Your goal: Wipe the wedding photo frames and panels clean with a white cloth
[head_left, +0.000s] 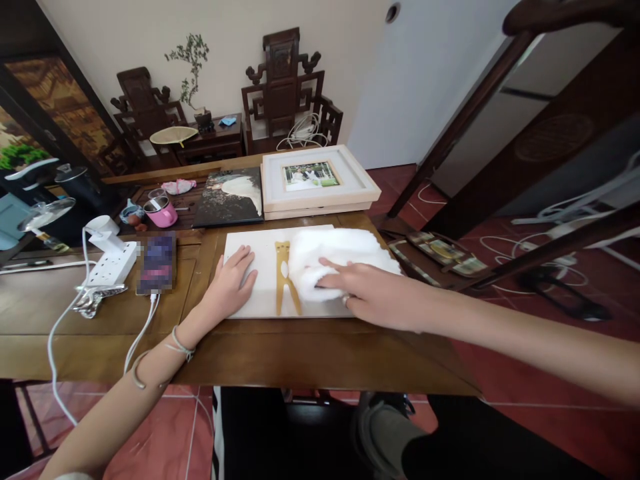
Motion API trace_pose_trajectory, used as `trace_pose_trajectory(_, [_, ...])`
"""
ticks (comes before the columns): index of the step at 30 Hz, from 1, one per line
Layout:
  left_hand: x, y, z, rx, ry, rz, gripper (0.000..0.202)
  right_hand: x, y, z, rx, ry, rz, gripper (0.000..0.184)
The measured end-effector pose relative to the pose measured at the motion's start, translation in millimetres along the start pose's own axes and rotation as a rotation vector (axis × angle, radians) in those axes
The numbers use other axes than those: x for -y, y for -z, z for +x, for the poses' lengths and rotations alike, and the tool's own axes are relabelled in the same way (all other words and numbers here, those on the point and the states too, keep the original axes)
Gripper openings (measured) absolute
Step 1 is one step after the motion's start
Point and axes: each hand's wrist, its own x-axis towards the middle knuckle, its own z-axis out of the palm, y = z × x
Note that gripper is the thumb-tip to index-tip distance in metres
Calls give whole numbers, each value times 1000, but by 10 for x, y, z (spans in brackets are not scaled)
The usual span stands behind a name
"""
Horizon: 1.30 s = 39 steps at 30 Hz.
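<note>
My left hand (234,283) lies flat with its fingers spread on the left part of a white board (260,250). Beside it on the board is a flat mustard-yellow piece (281,273) with a cat-like head end, white oval spots and a split lower end. A fluffy white mass like cotton or wool (325,247) covers the board's right side, overlapping its edge. My right hand (367,287) rests on this fluff, index finger stretched out and the other fingers curled. Something dark shows under its fingertips, too small to make out.
Behind the board are a dark picture panel (230,197) and stacked wooden frames (320,180). To the left stand a pink mug (163,212), a phone (157,263) on a cable and a white power strip (117,263). The wooden table's (300,350) front edge is near my body.
</note>
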Motion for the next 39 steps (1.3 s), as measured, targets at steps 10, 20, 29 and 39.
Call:
trace_pose_trajectory(10, [-5, 11, 6, 17, 2, 8, 43, -65, 15, 349, -27, 19, -85, 55])
trace_pose_trajectory(20, [13, -9, 3, 20, -1, 17, 44, 211, -110, -9, -14, 106, -116, 56])
trace_pose_trajectory(29, [7, -19, 13, 8, -10, 22, 44, 264, -70, -95, 61, 114, -109, 54])
trace_pose_trajectory(39, [22, -22, 11, -2, -18, 19, 44, 292, -117, -99, 28, 101, -127, 56])
